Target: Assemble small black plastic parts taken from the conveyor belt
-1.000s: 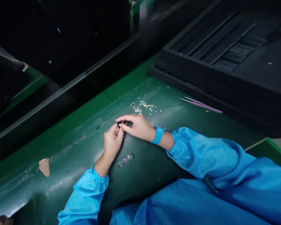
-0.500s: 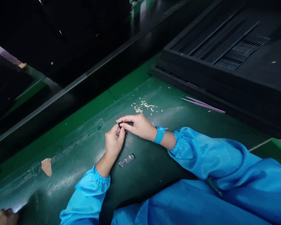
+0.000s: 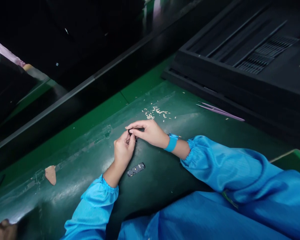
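Note:
Both my hands meet over the green mat, fingertips closed around a small black part whose kind I cannot make out. My left hand pinches it from below, and my right hand, with a blue band at the wrist, grips it from the upper right. Most of the part is hidden by the fingers. Just below the hands lies a narrow dark circuit module with small gold contacts. Beyond my right hand is a loose scatter of tiny pale pieces.
Purple tweezers lie at the right, beside a large black tray. A torn brown scrap rests on the green mat at left. Another person's hand shows at the lower left corner. A dark ledge runs along the back.
The whole view has shifted slightly. My hands stay together on the small black part, with hardly any change in their grip.

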Demonstrator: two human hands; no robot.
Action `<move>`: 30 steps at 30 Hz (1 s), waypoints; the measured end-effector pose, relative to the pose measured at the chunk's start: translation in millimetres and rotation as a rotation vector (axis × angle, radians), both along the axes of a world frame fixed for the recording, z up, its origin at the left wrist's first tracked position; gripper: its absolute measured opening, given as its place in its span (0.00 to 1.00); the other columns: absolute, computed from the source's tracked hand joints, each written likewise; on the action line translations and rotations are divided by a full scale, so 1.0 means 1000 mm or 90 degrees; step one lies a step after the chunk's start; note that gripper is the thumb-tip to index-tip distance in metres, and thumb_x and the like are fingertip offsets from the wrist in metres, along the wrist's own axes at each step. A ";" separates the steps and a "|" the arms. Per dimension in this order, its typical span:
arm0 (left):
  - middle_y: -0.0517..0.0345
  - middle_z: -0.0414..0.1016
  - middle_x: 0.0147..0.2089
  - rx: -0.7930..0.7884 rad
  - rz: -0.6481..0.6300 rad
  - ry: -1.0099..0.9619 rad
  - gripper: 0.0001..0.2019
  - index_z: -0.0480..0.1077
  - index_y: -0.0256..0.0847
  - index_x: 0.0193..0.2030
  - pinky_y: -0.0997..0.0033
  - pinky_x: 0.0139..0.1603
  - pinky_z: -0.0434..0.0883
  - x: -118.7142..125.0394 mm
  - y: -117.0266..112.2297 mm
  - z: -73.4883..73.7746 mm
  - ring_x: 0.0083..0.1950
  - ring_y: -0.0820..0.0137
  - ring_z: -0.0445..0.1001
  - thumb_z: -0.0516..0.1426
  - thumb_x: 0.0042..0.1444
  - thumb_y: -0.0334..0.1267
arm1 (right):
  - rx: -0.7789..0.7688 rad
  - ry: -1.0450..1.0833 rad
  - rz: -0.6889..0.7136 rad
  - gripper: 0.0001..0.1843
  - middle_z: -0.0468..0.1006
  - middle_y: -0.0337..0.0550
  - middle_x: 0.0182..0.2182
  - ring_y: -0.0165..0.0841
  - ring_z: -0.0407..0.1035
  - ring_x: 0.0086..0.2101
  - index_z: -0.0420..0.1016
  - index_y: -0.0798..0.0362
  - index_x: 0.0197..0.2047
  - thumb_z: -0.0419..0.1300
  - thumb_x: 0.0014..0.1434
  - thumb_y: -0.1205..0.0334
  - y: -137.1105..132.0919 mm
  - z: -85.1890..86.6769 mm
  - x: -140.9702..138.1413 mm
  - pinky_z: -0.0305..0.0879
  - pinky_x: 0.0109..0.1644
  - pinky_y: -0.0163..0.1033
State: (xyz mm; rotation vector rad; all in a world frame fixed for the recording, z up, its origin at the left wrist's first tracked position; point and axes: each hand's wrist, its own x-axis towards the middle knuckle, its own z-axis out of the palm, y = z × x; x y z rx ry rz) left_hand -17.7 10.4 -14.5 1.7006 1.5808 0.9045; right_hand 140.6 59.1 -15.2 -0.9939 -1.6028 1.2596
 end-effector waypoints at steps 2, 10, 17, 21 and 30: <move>0.58 0.78 0.31 -0.005 0.002 -0.008 0.11 0.74 0.39 0.43 0.75 0.37 0.71 0.000 0.000 -0.001 0.32 0.71 0.76 0.55 0.67 0.43 | -0.010 0.015 0.012 0.12 0.86 0.41 0.44 0.35 0.82 0.44 0.85 0.50 0.46 0.62 0.62 0.66 0.001 0.000 0.001 0.79 0.53 0.42; 0.62 0.72 0.26 0.036 0.016 0.031 0.10 0.72 0.39 0.36 0.77 0.30 0.64 0.004 -0.001 0.002 0.26 0.75 0.69 0.54 0.66 0.41 | 0.024 -0.017 -0.015 0.14 0.86 0.39 0.46 0.36 0.81 0.47 0.85 0.49 0.47 0.60 0.62 0.66 -0.006 0.001 0.000 0.77 0.56 0.42; 0.59 0.78 0.29 0.049 0.004 0.057 0.09 0.75 0.39 0.38 0.76 0.32 0.67 0.006 -0.003 0.005 0.28 0.72 0.74 0.55 0.64 0.39 | 0.117 -0.169 -0.083 0.17 0.87 0.37 0.40 0.36 0.82 0.40 0.85 0.47 0.46 0.59 0.60 0.70 -0.012 0.007 -0.004 0.78 0.50 0.42; 0.57 0.81 0.33 0.019 0.011 0.006 0.09 0.76 0.40 0.42 0.73 0.35 0.71 0.004 -0.002 0.002 0.32 0.69 0.78 0.56 0.65 0.40 | 0.051 -0.087 -0.043 0.20 0.86 0.39 0.44 0.35 0.82 0.44 0.85 0.49 0.46 0.54 0.61 0.72 -0.007 0.006 -0.001 0.79 0.52 0.41; 0.57 0.82 0.35 -0.001 0.011 -0.035 0.09 0.76 0.39 0.44 0.74 0.37 0.71 0.005 -0.001 0.004 0.34 0.70 0.79 0.55 0.66 0.40 | 0.053 -0.082 -0.030 0.13 0.86 0.39 0.46 0.38 0.81 0.46 0.85 0.48 0.48 0.62 0.62 0.64 -0.007 0.000 0.000 0.78 0.55 0.44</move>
